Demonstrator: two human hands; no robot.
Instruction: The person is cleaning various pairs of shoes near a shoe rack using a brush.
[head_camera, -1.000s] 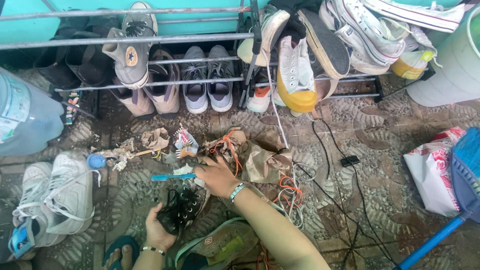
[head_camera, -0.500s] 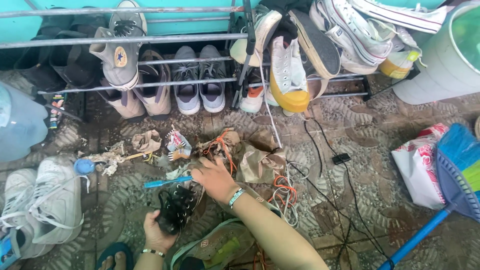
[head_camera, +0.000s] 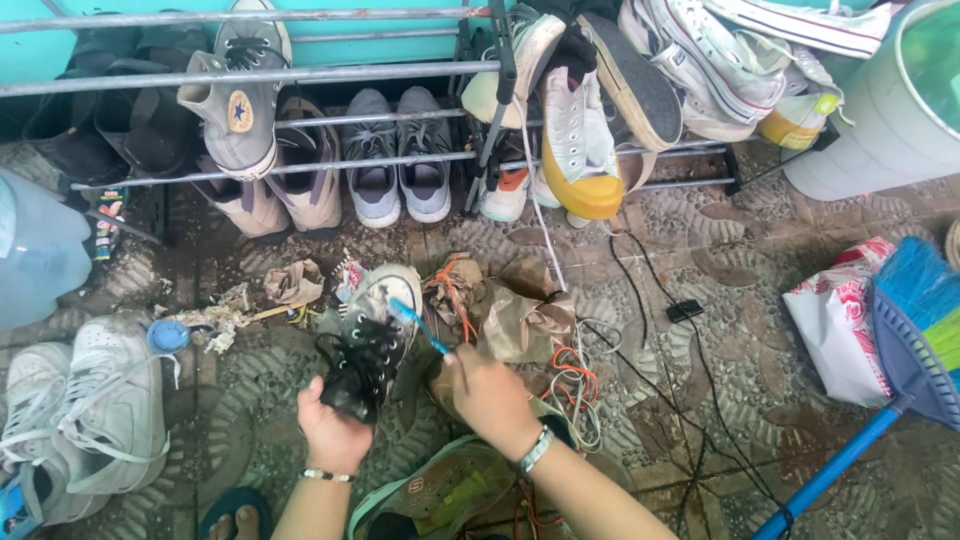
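My left hand grips the heel of a dirty grey sneaker with black laces, lifted and tilted so its toe points away from me. My right hand holds a blue toothbrush by its handle, the bristle end resting on the sneaker's toe. Below my wrists lies a second muddy sneaker with a greenish insole. Crumpled brown paper and orange laces lie just beyond my right hand.
A metal shoe rack loaded with sneakers fills the far side. White sneakers and a water jug sit left. A pale bin, printed bag and blue broom stand right. Black cables cross the tiled floor.
My left hand raised the sneaker and turned its toe up. My right hand picked the blue toothbrush off the floor and brought it to the sneaker's toe.
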